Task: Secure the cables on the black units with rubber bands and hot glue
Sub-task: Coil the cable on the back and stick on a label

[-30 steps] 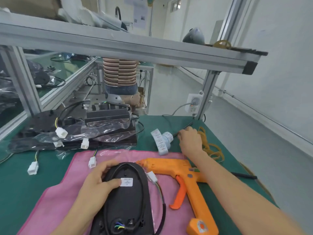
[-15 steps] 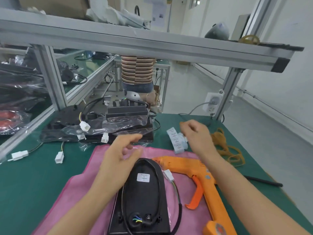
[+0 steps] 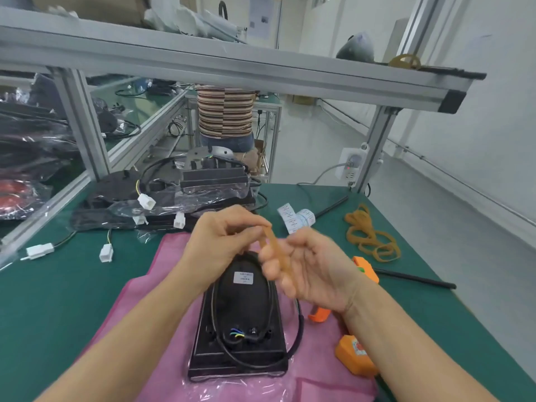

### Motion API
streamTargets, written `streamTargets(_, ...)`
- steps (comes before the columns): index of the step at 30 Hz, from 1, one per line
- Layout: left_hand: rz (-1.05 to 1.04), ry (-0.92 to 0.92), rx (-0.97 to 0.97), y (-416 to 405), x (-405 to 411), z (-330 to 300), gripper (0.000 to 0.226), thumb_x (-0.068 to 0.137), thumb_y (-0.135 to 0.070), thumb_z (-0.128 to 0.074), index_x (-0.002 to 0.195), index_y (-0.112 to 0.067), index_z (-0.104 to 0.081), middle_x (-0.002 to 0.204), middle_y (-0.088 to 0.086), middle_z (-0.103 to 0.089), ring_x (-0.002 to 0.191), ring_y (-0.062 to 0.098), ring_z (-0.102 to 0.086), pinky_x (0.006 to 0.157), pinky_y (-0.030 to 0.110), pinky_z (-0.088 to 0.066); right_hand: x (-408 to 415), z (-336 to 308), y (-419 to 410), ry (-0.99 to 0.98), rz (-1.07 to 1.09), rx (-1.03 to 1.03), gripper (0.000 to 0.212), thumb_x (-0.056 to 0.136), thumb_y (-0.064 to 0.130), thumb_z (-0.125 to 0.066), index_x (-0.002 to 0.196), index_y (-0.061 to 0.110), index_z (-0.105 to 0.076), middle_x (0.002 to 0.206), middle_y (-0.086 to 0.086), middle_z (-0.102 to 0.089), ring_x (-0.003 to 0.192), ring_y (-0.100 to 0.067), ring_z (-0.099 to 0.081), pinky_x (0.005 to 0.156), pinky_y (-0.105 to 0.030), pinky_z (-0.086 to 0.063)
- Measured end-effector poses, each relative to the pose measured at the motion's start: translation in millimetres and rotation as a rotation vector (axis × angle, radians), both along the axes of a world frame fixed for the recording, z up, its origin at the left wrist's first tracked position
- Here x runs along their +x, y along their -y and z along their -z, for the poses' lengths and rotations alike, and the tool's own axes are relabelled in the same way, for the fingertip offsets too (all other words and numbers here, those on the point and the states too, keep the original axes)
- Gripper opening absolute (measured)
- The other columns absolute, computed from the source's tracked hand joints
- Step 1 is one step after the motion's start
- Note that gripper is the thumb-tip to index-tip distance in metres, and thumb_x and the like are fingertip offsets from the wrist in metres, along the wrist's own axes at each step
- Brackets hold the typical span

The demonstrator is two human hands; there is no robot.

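The green tabletop (image 3: 43, 309) carries a pink cloth (image 3: 139, 323), and on that cloth lies the black unit (image 3: 240, 329) with its cable looped around it. Above the unit's far end, the left hand (image 3: 223, 245) and right hand (image 3: 313, 271) both pinch one tan rubber band (image 3: 275, 250), stretched between them. The orange hot glue gun (image 3: 356, 355) lies just right of the unit.

An assembly workshop, probably an electronics line, is showing here: green-matted tables (image 3: 43, 309) are standing in rows under aluminium-profile shelving (image 3: 232, 65), with bagged black units (image 3: 162, 207) piling at the far-left corner.
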State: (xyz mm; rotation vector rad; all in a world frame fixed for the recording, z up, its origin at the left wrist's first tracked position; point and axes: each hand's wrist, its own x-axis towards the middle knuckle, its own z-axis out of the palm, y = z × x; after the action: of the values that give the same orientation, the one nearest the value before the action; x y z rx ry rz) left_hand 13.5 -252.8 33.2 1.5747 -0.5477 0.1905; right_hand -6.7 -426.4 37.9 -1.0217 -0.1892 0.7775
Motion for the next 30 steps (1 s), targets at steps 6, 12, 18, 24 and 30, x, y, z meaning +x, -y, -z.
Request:
streamTargets(6, -0.190, 0.210, 0.272, -1, -7, 12, 0.023, 0.080, 0.002, -0.071, 0.081, -0.020, -0.075, 0.080, -0.005, -0.066, 0.073, 0.007, -0.058, 0.067, 0.015, -0.041, 9, -6, 3, 0.501, -0.010, -0.967, 0.031, 0.095, 0.033, -0.059, 0.096, 0.002, -0.064, 0.082, -0.008, -0.072, 0.056, -0.013, -0.068, 0.052, -0.021, -0.054)
streamTargets(12, -0.368, -0.399, 0.555, -34, -1, 52, 0.026, 0.095, -0.040, -0.054, 0.098, -0.015, -0.062, 0.098, 0.005, -0.067, 0.092, 0.020, -0.061, 0.079, 0.028, -0.043, 1, 18, -3, 0.742, 0.116, -1.485, 0.049, 0.091, 0.056, -0.053, 0.058, 0.020, -0.045, 0.052, 0.001, -0.049, 0.055, -0.015, -0.046, 0.051, -0.029, -0.032)
streamTargets(18, -0.239, -0.514, 0.665, -37, 0, 59, 0.050, 0.099, -0.044, -0.045, 0.094, 0.001, -0.066, 0.099, 0.016, -0.070, 0.101, 0.031, -0.063, 0.093, 0.038, -0.046, 9, 39, -21, 0.712, 0.102, -1.495, 0.033, 0.092, 0.049, -0.057, 0.084, 0.018, -0.062, 0.064, 0.006, -0.051, 0.068, -0.017, -0.050, 0.058, -0.030, -0.034)
streamTargets(24, -0.273, -0.497, 0.437, -36, -8, 56, 0.038, 0.095, -0.040, -0.057, 0.079, -0.009, -0.071, 0.075, 0.001, -0.069, 0.067, 0.002, -0.057, 0.069, 0.017, -0.043, 3, 49, -13, 0.410, 0.284, -1.080, 0.029, 0.087, 0.039, -0.069, 0.073, 0.016, -0.056, 0.061, 0.009, -0.056, 0.055, -0.006, -0.050, 0.056, -0.021, -0.041)
streamTargets(30, -0.062, -0.670, -0.347, -21, -17, 49, 0.047, 0.063, -0.024, -0.079, 0.107, -0.016, -0.064, 0.100, 0.011, -0.073, 0.077, 0.021, -0.072, 0.062, 0.034, -0.059, -1, 40, -1, 0.399, 0.322, -0.966, 0.028, 0.080, 0.042, -0.075, 0.073, 0.020, -0.060, 0.049, 0.022, -0.058, 0.046, 0.010, -0.052, 0.044, -0.007, -0.035)
